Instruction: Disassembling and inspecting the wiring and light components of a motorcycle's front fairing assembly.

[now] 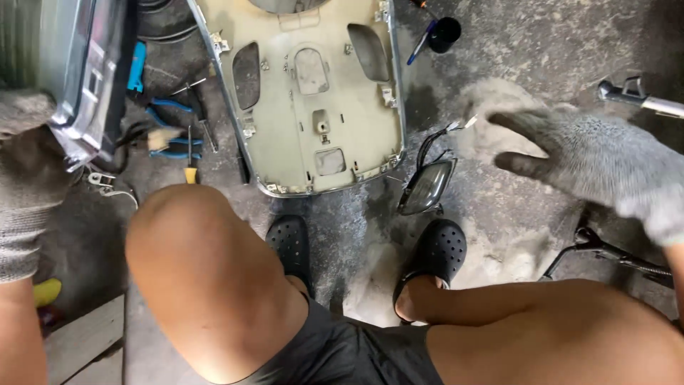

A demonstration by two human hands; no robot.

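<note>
My left hand point(25, 135), in a grey knit glove, grips the edge of a silvery metal body part point(68, 64) at the far left. My right hand point(591, 160), also gloved, hovers open above the concrete floor at the right, fingers spread toward a small headlamp unit with wires point(426, 187). A large beige scooter body panel point(313, 93) lies inside-up on the floor ahead of my knees.
Blue-handled pliers point(167, 128) and screwdrivers point(191, 153) lie left of the panel. A black cup with pens point(443, 32) stands at the top. A chrome bar point(645, 100) and a black lever point(605, 249) lie at the right. My feet wear black clogs point(291, 242).
</note>
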